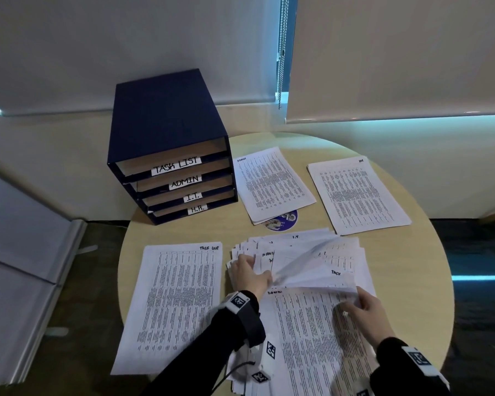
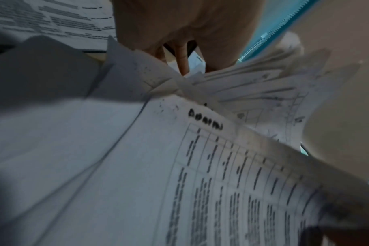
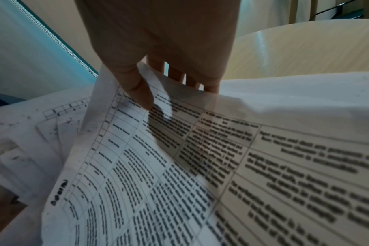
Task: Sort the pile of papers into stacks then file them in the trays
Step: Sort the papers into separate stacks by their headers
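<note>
The right hand point(image 1: 363, 307) pinches a lifted white printed sheet point(image 1: 312, 270) between thumb and fingers at lower right. The left hand point(image 1: 247, 274), fingers bent, holds the fanned pile of white papers point(image 1: 340, 252) at the round pale wooden tabletop's point(image 1: 412, 252) centre.

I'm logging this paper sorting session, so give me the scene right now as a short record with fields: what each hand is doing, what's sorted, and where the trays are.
left hand: grips the left edge of the unsorted pile
right hand: pinches the lifted sheet by its corner
sheet exposed underneath: headed ADMIN
sorted stacks: task list stack front left; admin stack beside the trays; a third stack far right, heading unreadable
tray unit: dark blue, back left of the round table, labelled TASK LIST, ADMIN, I.T., H.R.
filing: no papers visible in the trays
</note>
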The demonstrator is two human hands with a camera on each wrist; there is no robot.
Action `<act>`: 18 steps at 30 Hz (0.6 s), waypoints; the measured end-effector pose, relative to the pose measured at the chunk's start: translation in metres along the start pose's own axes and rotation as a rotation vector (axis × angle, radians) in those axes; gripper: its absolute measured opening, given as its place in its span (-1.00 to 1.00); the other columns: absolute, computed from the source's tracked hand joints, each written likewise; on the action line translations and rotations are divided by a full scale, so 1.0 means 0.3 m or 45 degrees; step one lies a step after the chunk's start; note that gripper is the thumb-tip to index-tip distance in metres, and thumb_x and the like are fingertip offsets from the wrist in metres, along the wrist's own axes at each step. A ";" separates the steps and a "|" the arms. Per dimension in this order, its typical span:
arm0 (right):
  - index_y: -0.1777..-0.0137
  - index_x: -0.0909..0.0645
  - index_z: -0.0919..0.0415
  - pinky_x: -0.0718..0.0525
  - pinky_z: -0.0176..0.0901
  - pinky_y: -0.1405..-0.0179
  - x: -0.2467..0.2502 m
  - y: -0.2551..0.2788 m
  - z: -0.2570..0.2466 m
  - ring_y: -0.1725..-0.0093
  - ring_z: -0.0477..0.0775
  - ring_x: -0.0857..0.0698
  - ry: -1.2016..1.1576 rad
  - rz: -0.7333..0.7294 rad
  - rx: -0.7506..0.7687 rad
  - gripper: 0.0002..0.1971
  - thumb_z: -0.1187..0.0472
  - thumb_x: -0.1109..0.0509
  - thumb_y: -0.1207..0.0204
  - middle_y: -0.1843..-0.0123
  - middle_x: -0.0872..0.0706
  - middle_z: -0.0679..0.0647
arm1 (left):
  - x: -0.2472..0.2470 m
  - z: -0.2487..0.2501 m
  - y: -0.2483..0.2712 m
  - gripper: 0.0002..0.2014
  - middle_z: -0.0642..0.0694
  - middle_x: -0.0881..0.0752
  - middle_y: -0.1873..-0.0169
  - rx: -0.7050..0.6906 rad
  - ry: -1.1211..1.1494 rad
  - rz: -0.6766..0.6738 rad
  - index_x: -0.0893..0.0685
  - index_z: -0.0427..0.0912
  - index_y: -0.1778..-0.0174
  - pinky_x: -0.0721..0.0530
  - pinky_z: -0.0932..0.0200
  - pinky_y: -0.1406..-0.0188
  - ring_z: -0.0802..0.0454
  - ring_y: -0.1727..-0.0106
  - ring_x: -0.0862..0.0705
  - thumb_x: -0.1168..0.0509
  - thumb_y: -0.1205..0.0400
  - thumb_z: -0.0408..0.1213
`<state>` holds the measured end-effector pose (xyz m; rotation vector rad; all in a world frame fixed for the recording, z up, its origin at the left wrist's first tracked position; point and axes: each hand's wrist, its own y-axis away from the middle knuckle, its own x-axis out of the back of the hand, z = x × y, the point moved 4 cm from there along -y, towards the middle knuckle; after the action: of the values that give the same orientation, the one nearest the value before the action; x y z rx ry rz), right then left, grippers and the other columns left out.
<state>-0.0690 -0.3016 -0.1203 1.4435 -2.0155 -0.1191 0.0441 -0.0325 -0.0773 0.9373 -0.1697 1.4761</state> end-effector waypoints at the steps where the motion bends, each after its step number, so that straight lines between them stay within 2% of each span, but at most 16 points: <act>1: -0.35 -0.57 0.24 -0.66 0.16 -0.19 -0.002 -0.004 0.006 -0.01 0.17 -0.71 -0.007 -0.006 -0.007 -0.48 0.18 -0.48 -0.36 0.04 -0.76 0.17 | -0.008 -0.001 0.006 -0.68 -0.01 -0.51 -0.03 -0.057 -0.033 0.028 -0.46 0.00 0.02 -0.52 -0.02 -0.25 -0.07 -0.18 -0.49 -0.47 -0.45 -0.17; 4: -0.35 -0.58 0.17 -0.63 0.19 -0.25 -0.005 -0.018 0.028 -0.10 0.17 -0.69 -0.023 -0.004 -0.025 -0.30 -0.06 -0.44 -0.17 -0.07 -0.75 0.11 | 0.003 0.017 0.022 -0.83 0.05 -0.59 0.13 -0.260 -0.146 0.146 -0.53 0.01 0.16 -0.60 0.01 -0.02 -0.04 0.02 -0.60 -0.39 -0.55 -0.06; 5: -0.35 -0.58 0.17 -0.63 0.19 -0.25 -0.006 -0.023 0.032 -0.10 0.17 -0.70 -0.027 -0.004 -0.028 -0.29 -0.07 -0.44 -0.15 -0.06 -0.75 0.11 | 0.012 0.028 0.023 -0.85 0.05 -0.62 0.13 -0.321 -0.198 0.168 -0.55 -0.02 0.16 -0.60 0.05 0.06 -0.04 0.07 -0.62 -0.36 -0.60 -0.07; 8: -0.29 -0.61 0.20 -0.65 0.10 -0.10 -0.007 -0.004 0.001 0.04 0.24 -0.71 -0.010 -0.006 -0.015 -0.51 0.14 -0.47 -0.32 0.08 -0.73 0.30 | 0.034 0.058 0.012 -0.92 -0.01 -0.61 0.01 -0.476 -0.399 0.180 -0.59 -0.10 0.06 -0.54 0.05 0.08 -0.10 0.00 -0.61 -0.26 -0.68 -0.18; 10: -0.16 -0.65 0.23 -0.61 -0.03 0.08 0.000 0.005 -0.016 0.16 0.23 -0.68 0.017 0.007 0.001 -0.66 0.25 -0.47 -0.37 0.08 -0.70 0.43 | 0.040 0.068 0.010 -0.88 -0.04 -0.58 -0.07 -0.529 -0.513 0.150 -0.61 -0.12 -0.05 -0.55 0.04 0.01 -0.11 -0.06 -0.60 -0.22 -0.71 -0.20; 12: -0.08 -0.66 0.25 -0.54 -0.08 0.15 0.003 0.012 -0.024 0.24 0.18 -0.62 0.024 0.006 0.010 -0.76 0.31 -0.45 -0.40 0.07 -0.68 0.47 | 0.042 0.066 0.011 -0.83 -0.05 -0.59 -0.11 -0.543 -0.560 0.117 -0.63 -0.14 -0.13 -0.53 0.07 -0.02 -0.09 -0.11 -0.61 -0.17 -0.73 -0.22; 16: -0.16 -0.65 0.22 -0.62 0.00 0.04 0.004 0.019 -0.020 0.14 0.25 -0.68 0.011 0.013 -0.012 -0.68 0.28 -0.45 -0.38 0.06 -0.70 0.42 | 0.056 0.066 0.028 -0.71 -0.01 -0.64 -0.21 -0.602 -0.536 0.118 -0.56 -0.06 -0.38 -0.56 0.15 -0.09 -0.01 -0.17 -0.64 -0.15 -0.75 -0.24; 17: -0.15 -0.64 0.23 -0.63 0.05 -0.03 0.004 0.022 -0.022 0.10 0.24 -0.69 0.008 0.013 -0.019 -0.66 0.23 -0.46 -0.35 0.04 -0.71 0.40 | 0.056 0.066 0.028 -0.66 0.00 -0.67 -0.21 -0.616 -0.495 0.111 -0.48 -0.02 -0.45 -0.60 0.14 -0.07 0.00 -0.15 -0.66 -0.17 -0.74 -0.23; 18: -0.19 -0.64 0.21 -0.63 0.14 -0.14 0.002 0.018 -0.014 0.00 0.23 -0.69 0.000 0.011 -0.025 -0.57 0.13 -0.47 -0.30 -0.02 -0.73 0.34 | 0.056 0.066 0.029 -0.62 0.00 -0.70 -0.17 -0.624 -0.467 0.109 -0.40 0.03 -0.49 -0.62 0.15 0.02 0.01 -0.08 -0.68 -0.19 -0.74 -0.20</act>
<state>-0.0713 -0.2987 -0.1144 1.4224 -2.0145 -0.1350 0.0475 -0.0336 -0.0501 0.7918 -0.8107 1.2436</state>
